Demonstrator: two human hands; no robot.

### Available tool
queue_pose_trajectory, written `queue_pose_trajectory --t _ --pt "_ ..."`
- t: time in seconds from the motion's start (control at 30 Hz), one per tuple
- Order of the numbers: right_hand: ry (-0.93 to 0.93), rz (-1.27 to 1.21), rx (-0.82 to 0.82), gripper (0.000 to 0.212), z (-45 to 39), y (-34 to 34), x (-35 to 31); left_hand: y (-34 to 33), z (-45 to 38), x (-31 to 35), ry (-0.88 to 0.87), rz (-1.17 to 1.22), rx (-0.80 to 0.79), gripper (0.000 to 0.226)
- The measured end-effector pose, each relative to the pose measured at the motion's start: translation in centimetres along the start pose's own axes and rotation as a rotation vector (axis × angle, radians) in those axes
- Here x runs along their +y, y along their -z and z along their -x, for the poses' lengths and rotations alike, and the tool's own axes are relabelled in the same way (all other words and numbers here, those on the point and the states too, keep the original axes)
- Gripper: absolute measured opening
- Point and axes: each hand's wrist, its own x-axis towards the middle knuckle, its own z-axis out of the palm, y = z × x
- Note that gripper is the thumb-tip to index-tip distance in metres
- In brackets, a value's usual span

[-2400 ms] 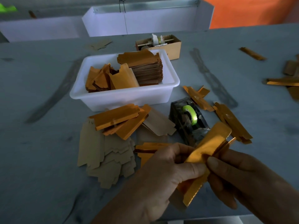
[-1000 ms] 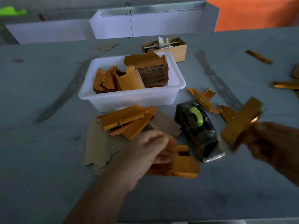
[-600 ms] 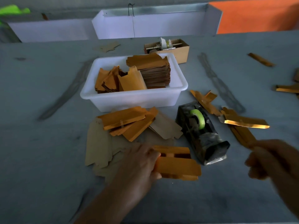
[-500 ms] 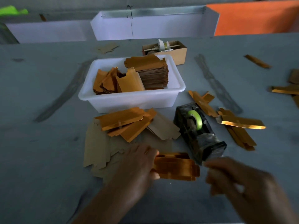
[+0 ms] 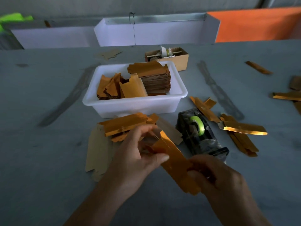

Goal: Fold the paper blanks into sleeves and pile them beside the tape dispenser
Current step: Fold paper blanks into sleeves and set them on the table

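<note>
A: Now, state of the hands?

B: Left hand [image 5: 138, 159] pinches the upper end of one gold paper blank [image 5: 175, 162], thumb on top. Right hand [image 5: 218, 180] curls round its lower end. Blank held above the table [image 5: 40, 160].

A: Surroundings?

B: Tape dispenser [image 5: 199, 136] just beyond the right hand; folded sleeves [image 5: 241, 134] piled right of it. White tub [image 5: 135, 105] of blanks beyond the left hand.
</note>
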Motion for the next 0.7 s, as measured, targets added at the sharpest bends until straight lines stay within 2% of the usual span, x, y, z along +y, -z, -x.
queue_pose_trajectory --t 0.07,0.17,0.27,0.37,0.43,0.53,0.63,0.7 --pt "-0.178 -0.232 -0.046 0.015 -0.1 -0.1 0.2 0.0 -0.2 0.1 0.124 0.212 0.017 0.052" --pt "-0.350 -0.555 -0.092 0.009 -0.5 -0.2 0.1 -0.4 -0.5 -0.2 0.266 0.470 0.020 0.062" --pt "-0.529 -0.978 -0.163 0.015 -0.5 -0.6 -0.5 -0.9 -0.6 0.1 0.277 0.508 -0.151 0.052" --pt "-0.626 -1.271 -0.207 0.011 -0.5 -0.8 -0.8 -1.3 -0.5 0.2 0.339 0.638 -0.315 0.066" --pt "-0.659 -1.322 -0.238 0.012 -0.4 -0.7 -0.6 -1.5 -0.4 0.2 0.361 0.666 -0.321 0.056" --pt "-0.688 -1.266 -0.319 0.015 -0.3 -0.6 -0.5 -1.9 -0.2 -0.1 0.345 0.574 -0.267 0.041" --pt "-0.637 -1.162 -0.412 0.022 -0.1 -0.6 -0.3 -2.5 0.0 0.2 0.315 0.483 -0.254 0.041" --pt "-0.555 -1.106 -0.451 0.025 -0.1 -0.5 -0.3 -2.9 0.0 0.3 0.310 0.429 -0.249 0.051"
